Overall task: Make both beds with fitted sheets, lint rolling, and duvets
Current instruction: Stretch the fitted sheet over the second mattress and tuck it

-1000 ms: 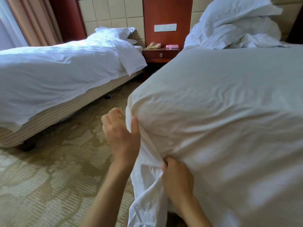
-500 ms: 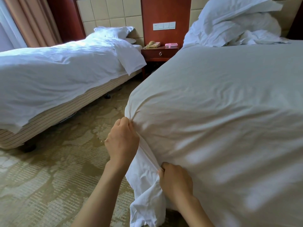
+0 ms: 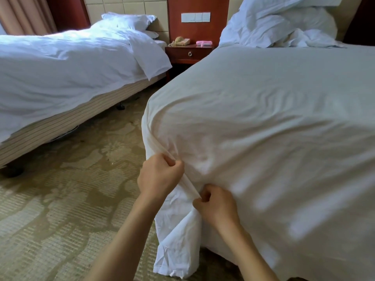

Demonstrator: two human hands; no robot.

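Observation:
A white sheet (image 3: 274, 122) covers the near bed on the right, and its corner hangs down in a loose flap (image 3: 178, 246) toward the carpet. My left hand (image 3: 158, 175) grips a gathered fold of the sheet at the bed's near left corner. Just below and to the right, my right hand (image 3: 215, 205) pinches the same fold. A heap of white duvet and pillows (image 3: 284, 23) lies at the head of this bed. The far bed (image 3: 60, 65) on the left lies under a white duvet with a pillow (image 3: 127, 20) at its head.
A red wooden nightstand (image 3: 188, 54) stands between the beds, carrying a beige telephone (image 3: 181, 40) and a pink object (image 3: 204, 43). Patterned carpet (image 3: 71, 189) fills the aisle between the beds. The far bed's striped base (image 3: 60, 126) shows under its duvet. Curtains (image 3: 24, 15) hang at the far left.
My left hand slid down the corner fold and closed on it, nearer my right hand. The sheet corner is drawn tighter, and the view has shifted closer.

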